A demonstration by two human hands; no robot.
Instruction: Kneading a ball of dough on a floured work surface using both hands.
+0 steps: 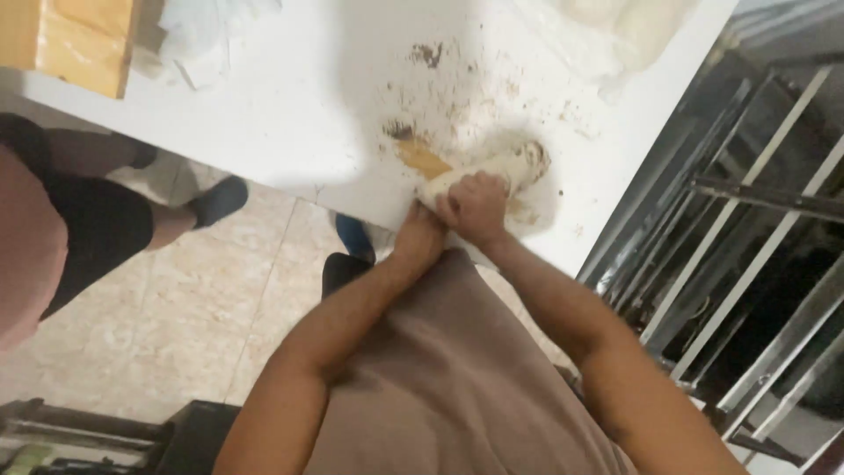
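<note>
A pale roll of dough lies on the white table near its front edge, with brown crumbs stuck to its far end. My right hand is closed over the near end of the roll. My left hand presses against it from the left, at the table's edge, fingers tucked under the right hand. A yellowish smear and dark crumbs mark the table just beyond the dough.
Another person's leg and dark shoe stand at the left on the tiled floor. A wooden block sits at the table's far left. A metal rack stands at the right. Pale dough pieces lie far right.
</note>
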